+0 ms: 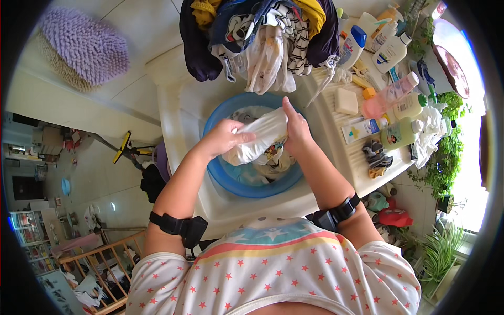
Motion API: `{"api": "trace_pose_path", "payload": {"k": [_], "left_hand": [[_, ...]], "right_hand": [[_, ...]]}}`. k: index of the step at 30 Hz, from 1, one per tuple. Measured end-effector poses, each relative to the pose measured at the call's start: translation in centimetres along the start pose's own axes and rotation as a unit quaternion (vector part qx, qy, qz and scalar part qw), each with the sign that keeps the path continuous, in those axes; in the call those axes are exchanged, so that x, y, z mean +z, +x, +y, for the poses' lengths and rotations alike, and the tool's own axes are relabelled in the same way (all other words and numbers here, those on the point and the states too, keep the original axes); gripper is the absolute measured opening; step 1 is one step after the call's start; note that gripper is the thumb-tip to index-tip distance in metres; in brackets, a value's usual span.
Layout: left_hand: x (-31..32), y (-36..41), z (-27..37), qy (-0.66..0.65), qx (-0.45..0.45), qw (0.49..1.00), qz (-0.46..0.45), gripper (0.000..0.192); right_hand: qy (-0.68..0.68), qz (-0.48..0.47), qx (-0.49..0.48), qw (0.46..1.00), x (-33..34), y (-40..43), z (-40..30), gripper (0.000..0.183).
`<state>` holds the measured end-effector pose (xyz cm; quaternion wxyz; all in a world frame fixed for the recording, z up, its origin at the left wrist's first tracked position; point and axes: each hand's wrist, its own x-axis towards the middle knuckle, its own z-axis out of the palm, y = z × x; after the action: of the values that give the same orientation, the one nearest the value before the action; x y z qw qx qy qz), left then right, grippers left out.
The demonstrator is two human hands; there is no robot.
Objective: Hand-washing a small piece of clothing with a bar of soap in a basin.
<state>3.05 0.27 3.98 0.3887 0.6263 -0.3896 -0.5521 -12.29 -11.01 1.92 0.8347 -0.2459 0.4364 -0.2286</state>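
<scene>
A wet white cloth [256, 138] is stretched between my two hands above a blue plastic basin [220, 179]. My left hand [225, 137] grips its left part, thumb lying over the fabric. At the cloth's upper right end, my right hand [296, 128] holds on with the thumb pointing up. Below, more wet clothes [275, 163] lie in water in the basin, one bearing a coloured print; the cloth and hands hide part of them. The basin stands inside a pale laundry sink [185, 114].
A heap of clothes [271, 35] hangs over the sink's far side. On the right ribbed ledge are a soap bar [346, 101], a pink bottle [390, 96], a tube [362, 130], a dark wet cloth [377, 153] and several other bottles. A purple chenille mat [86, 45] lies far left.
</scene>
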Motion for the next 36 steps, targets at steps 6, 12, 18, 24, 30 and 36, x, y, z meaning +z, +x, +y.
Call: {"api": "trace_pose_path", "payload": {"k": [6, 12, 18, 24, 30, 36], "left_hand": [[6.2, 0.9, 1.0, 0.243, 0.243, 0.914, 0.215, 0.033], [4.7, 4.1, 0.6, 0.349, 0.128, 0.861, 0.347, 0.041], [7.9, 2.2, 2.4, 0.330, 0.194, 0.870, 0.311, 0.043], [6.5, 2.9, 1.8, 0.330, 0.184, 0.862, 0.339, 0.040], [4.2, 4.3, 1.4, 0.283, 0.075, 0.901, 0.321, 0.041], [8.1, 2.4, 1.4, 0.314, 0.196, 0.883, 0.289, 0.041]], "right_hand": [[-0.146, 0.016, -0.087, 0.985, -1.4, 3.4, 3.6, 0.051], [-0.031, -0.011, -0.012, 0.999, 3.3, -0.8, 3.5, 0.040], [0.044, -0.065, -0.014, 0.997, 1.1, 1.1, 3.6, 0.036], [-0.006, 0.029, -0.015, 0.999, 3.6, -1.0, 1.2, 0.033], [-0.069, 0.033, -0.034, 0.996, 4.5, -1.8, 1.8, 0.038], [-0.265, -0.052, -0.143, 0.952, -2.3, 5.4, 4.6, 0.037]]}}
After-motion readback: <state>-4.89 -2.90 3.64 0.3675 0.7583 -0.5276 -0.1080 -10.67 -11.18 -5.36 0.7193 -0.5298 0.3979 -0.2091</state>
